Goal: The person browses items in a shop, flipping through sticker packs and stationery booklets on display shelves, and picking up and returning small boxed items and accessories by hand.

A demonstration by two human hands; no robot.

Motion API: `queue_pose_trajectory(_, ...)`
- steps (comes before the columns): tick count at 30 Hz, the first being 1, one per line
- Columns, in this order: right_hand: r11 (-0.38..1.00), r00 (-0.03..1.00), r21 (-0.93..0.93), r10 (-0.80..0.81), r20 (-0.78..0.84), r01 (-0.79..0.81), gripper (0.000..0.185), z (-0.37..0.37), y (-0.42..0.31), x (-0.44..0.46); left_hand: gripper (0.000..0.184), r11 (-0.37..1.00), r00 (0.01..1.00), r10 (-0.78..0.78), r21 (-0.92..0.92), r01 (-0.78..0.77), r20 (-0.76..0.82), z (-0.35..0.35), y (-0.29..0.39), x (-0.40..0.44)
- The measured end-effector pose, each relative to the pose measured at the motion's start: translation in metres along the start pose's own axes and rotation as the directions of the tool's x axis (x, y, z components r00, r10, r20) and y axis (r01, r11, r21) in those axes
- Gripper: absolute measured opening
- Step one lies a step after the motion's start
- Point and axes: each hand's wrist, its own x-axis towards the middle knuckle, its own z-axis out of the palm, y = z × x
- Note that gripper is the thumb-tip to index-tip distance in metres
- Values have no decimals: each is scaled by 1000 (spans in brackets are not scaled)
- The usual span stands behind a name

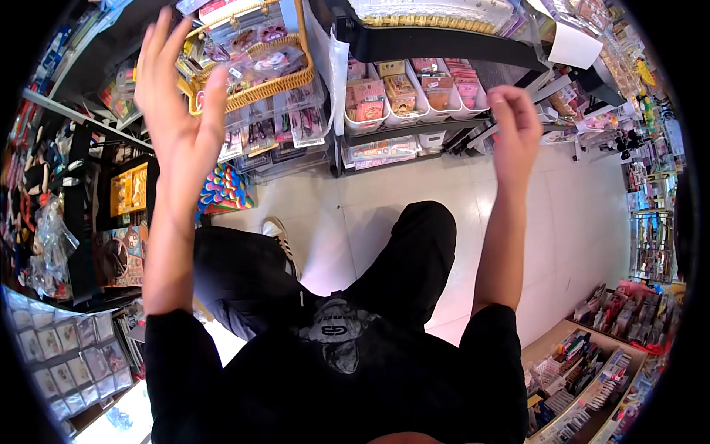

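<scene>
My left hand (181,96) is raised with its fingers stretched out and the thumb apart, slightly blurred, and holds nothing. Behind it, a woven wicker basket (299,78) with a tall handle carries small plastic-wrapped items; I cannot tell whether the hand touches it. My right hand (518,126) is held up at the right end of the shelf, its fingers bent and close together. What they hold, if anything, is hidden. Nearest to it are white bins (436,117) filled with pink and yellow packets (399,92).
A dark shelf rack (444,43) stands ahead. Shelves crowd my left, with a yellow box (129,189) and clear card sleeves (70,344). At lower right is a wooden display box (636,359) of small goods. Pale floor tiles (569,229) stretch to the right.
</scene>
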Motion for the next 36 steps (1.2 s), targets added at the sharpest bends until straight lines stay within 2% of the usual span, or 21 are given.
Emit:
queue_pose_trajectory(3, 993, 992, -29, 119, 32, -118, 6, 8, 63, -29, 39, 998, 998, -66, -16, 66, 6, -4, -22, -51)
queue_pose_trajectory(5, 983, 983, -52, 177, 43, -175, 7, 20, 89, -45, 34, 965, 964, -263, 0, 263, 30, -5, -30, -83)
queue_pose_trajectory(8, 969, 973, -139, 216, 75, -205, 8, 38, 112, -59, 29, 944, 943, -329, 12, 329, 48, 3, -42, -114)
queue_pose_trajectory(10, 958, 969, -200, 230, 93, -208, 10, 54, 125, -73, 26, 922, 912, -387, 33, 386, 137, 9, -48, -127)
queue_pose_trajectory(12, 896, 972, -440, 50, 228, 58, 19, 71, 134, -90, 23, 897, 876, -427, -16, 441, 225, 16, -56, -137)
queue_pose_trajectory(13, 896, 972, -441, 51, 231, 58, 19, 78, 136, -96, 23, 896, 874, -430, -16, 444, 226, 17, -55, -139)
queue_pose_trajectory(16, 826, 955, -522, -65, 290, 214, 37, 89, 142, -109, 19, 876, 844, -456, -28, 482, 281, 20, -53, -141)
queue_pose_trajectory(18, 804, 955, -551, -68, 289, 225, 40, 92, 143, -115, 19, 841, 804, -507, -27, 541, 312, 22, -53, -144)
queue_pose_trajectory(21, 762, 952, -595, -90, 292, 255, 45, 95, 145, -117, 19, 835, 807, -517, -37, 549, 285, 26, -47, -140)
queue_pose_trajectory(25, 735, 949, -621, -97, 301, 272, 48, 95, 149, -119, 19, 809, 766, -541, -34, 586, 347, 25, -42, -140)
queue_pose_trajectory(29, 764, 961, -601, -88, 262, 234, 49, 100, 155, -123, 19, 802, 737, -555, 11, 598, 385, 21, -45, -140)
queue_pose_trajectory(36, 798, 975, -572, -88, 202, 191, 51, 104, 164, -133, 12, 816, 755, -553, 45, 576, 351, 8, -61, -155)
